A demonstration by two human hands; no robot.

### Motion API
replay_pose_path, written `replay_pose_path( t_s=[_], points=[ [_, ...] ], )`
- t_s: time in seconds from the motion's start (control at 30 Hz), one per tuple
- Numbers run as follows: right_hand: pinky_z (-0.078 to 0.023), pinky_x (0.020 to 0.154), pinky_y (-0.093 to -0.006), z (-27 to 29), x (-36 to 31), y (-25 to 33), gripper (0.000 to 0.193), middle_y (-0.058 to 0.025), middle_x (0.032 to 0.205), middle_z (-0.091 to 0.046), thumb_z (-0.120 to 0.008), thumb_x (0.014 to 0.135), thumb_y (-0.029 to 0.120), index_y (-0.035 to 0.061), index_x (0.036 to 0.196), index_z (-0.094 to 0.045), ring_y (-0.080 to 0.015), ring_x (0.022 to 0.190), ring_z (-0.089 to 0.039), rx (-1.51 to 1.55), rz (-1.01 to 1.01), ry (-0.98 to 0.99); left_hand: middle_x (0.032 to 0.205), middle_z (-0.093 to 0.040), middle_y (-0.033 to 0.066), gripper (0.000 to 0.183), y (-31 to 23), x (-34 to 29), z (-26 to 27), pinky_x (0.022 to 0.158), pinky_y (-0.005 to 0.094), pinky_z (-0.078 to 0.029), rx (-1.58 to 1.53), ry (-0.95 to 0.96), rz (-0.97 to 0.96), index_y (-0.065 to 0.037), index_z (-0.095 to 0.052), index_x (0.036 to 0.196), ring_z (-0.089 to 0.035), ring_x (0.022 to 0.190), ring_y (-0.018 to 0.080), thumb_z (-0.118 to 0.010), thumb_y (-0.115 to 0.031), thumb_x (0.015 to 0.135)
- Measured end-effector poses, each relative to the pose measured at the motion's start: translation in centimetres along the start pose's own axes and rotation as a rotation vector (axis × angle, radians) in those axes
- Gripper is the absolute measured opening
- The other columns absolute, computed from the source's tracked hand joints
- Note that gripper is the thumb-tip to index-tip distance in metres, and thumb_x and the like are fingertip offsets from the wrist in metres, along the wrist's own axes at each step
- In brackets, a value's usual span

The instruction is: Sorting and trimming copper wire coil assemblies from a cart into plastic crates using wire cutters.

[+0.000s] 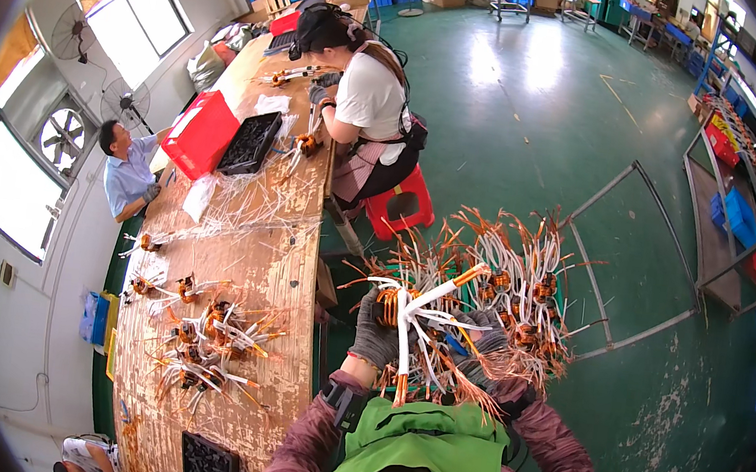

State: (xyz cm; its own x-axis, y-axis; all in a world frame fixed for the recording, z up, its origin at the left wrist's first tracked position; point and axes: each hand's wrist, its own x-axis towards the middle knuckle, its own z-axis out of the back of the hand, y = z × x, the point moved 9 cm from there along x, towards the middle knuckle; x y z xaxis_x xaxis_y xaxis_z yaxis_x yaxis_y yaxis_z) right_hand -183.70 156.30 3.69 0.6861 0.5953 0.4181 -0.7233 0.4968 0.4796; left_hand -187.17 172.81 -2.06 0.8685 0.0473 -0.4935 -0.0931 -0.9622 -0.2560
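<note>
My left hand, in a grey knit glove, is wrapped round a copper-wound coil. Thick white-sleeved leads with bare copper ends fan out from this coil in front of me. My right hand, also gloved, is closed just right of those leads, partly covered by wires. A small blue piece shows beside its fingers, but I cannot make out what it grips. Beneath and beyond both hands lies a dense heap of similar coils with white leads and frayed copper strands.
A long worn wooden table on the left carries more coils, a red bin and black trays. One person sits on a red stool; another stands across the table. A metal frame stands right of the heap.
</note>
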Motion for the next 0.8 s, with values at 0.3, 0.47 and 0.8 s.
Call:
replay_pose_path(
  t_s=[0.3,0.47,0.8],
  points=[
    [-0.046,0.078,-0.0385,-10.4,-6.6,-9.0,0.029,-0.0134,0.103,-0.058,-0.049,0.09,0.02,0.0063,0.114,-0.058,-0.0263,0.091,-0.056,0.906,-0.485,0.077,0.092,-0.063,0.0087,0.046,1.2,-0.4,-0.3,0.074,0.0385,-0.052,-0.064,-0.074,-0.01,-0.006,-0.06,0.103,-0.06,0.079,0.0234,-0.056,-0.046,0.082],
    [-0.05,0.074,-0.0351,-9.1,-6.8,-7.7,0.035,-0.0128,0.11,-0.056,-0.053,0.087,0.017,0.0045,0.12,-0.052,-0.0221,0.095,-0.057,0.872,-0.459,0.184,0.093,-0.062,0.0101,0.049,1.8,-0.5,0.1,0.077,0.0428,-0.051,-0.12,-0.078,0.056,-0.005,-0.059,0.105,-0.059,0.079,0.025,-0.057,-0.047,0.08],
    [-0.051,0.072,-0.0338,-1.4,-3.6,0.8,0.047,-0.0116,0.099,-0.062,-0.065,0.077,0.028,0.0079,0.119,-0.054,-0.0245,0.085,-0.062,0.411,-0.299,0.181,0.106,-0.059,0.0103,0.053,0.8,0.8,0.2,0.085,0.0452,-0.049,-0.222,0.044,-0.077,-0.011,-0.056,0.112,-0.056,0.097,0.0298,-0.058,-0.051,0.077]
  ],
)
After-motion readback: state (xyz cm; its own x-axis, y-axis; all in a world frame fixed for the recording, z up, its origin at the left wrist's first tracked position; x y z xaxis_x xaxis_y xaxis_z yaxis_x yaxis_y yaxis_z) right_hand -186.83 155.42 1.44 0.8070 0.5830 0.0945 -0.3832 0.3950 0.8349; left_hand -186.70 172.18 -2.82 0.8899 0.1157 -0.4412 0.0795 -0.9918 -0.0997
